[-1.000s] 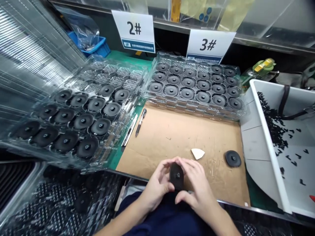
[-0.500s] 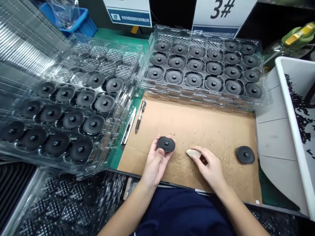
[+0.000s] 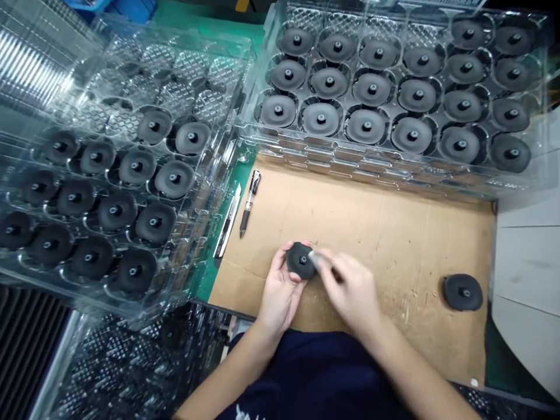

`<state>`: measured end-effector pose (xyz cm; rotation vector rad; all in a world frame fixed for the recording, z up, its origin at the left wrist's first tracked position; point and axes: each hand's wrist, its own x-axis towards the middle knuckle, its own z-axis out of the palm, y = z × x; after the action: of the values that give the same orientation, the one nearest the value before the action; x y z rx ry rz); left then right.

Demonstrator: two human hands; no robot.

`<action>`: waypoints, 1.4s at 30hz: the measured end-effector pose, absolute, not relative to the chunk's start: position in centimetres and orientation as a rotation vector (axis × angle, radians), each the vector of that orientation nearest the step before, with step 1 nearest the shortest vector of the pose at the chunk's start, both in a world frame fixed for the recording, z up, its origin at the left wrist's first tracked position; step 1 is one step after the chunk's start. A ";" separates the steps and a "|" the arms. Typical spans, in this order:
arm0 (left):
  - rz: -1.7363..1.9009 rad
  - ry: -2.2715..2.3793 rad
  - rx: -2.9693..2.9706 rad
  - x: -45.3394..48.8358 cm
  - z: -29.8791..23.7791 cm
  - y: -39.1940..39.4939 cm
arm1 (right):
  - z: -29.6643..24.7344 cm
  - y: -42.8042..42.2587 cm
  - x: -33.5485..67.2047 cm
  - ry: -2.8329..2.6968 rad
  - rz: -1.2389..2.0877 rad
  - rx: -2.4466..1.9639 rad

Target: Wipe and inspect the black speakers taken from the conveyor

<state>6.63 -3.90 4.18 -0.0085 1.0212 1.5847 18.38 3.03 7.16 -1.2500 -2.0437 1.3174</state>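
My left hand (image 3: 280, 287) holds a round black disc part (image 3: 300, 260) with a raised centre knob, above the brown cardboard sheet (image 3: 385, 233). My right hand (image 3: 350, 286) is pinched on a small white wedge-shaped piece (image 3: 313, 255), whose tip touches the disc's right edge; the hand is slightly blurred. A second black disc (image 3: 462, 291) lies loose on the cardboard to the right.
A clear tray (image 3: 245, 125) of several black discs sits beyond the cardboard, and another clear tray (image 3: 201, 233), partly filled, lies to the left. A black pen (image 3: 249, 202) and a utility knife (image 3: 228, 221) lie at the cardboard's left edge. A white bin wall (image 3: 529, 256) stands at the right.
My right hand picked up the white wedge from the cardboard and brought it left onto the disc in my left hand. The view has tilted down and moved closer.
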 end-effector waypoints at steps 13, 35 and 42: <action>1.540 0.970 0.022 6.5 4.2 -3.9 | 6.8 4.2 19.0 -2.061 1.249 -1.239; 1.365 0.857 0.236 8.0 12.2 -6.1 | 15.9 -0.6 19.7 -2.093 0.934 -0.801; 1.335 0.849 0.247 7.9 13.1 -6.6 | 16.2 -1.6 22.9 -2.166 0.994 -0.822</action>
<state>7.91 -6.59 13.07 0.2468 0.8487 1.3350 22.91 -1.61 16.24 -0.8222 -2.1658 0.9937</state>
